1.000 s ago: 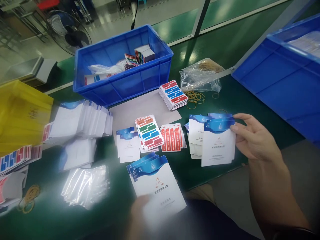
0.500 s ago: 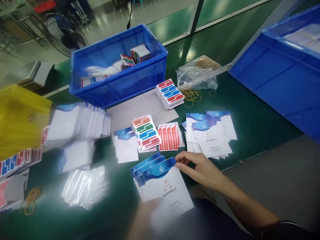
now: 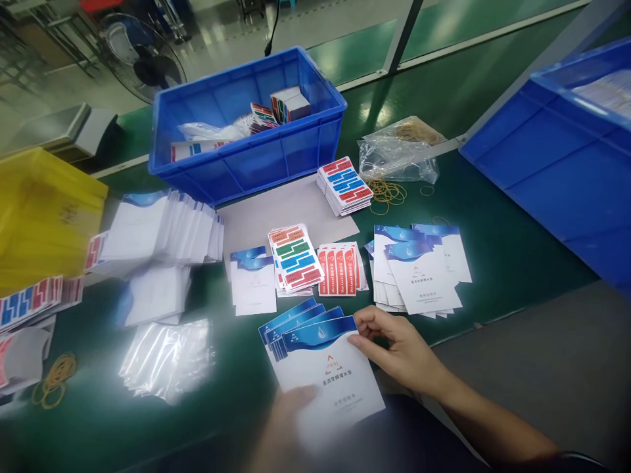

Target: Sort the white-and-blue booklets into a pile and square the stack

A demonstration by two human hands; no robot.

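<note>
My left hand [image 3: 288, 424], blurred at the bottom edge, holds a fanned stack of white booklets with blue headers [image 3: 320, 368] from below. My right hand [image 3: 399, 348] pinches the right top corner of the uppermost booklet in that stack. Just beyond my right hand lies a loose pile of the same booklets [image 3: 419, 272] on the green table. A stack of red label sheets [image 3: 340, 270] and a stack of multicolour label sheets [image 3: 294, 257] lie side by side above the held stack.
A blue crate [image 3: 246, 157] holding packets stands at the back, a second blue crate [image 3: 566, 164] at the right. A clear bag and rubber bands [image 3: 394, 177], another label stack [image 3: 345, 186], leaflet piles [image 3: 158, 236], plastic bags [image 3: 167, 358] and a yellow bag [image 3: 39, 217] surround them.
My right hand set a booklet on the right pile, came back down to the held stack and now grips its top booklet's corner. The left hand stayed under the stack.
</note>
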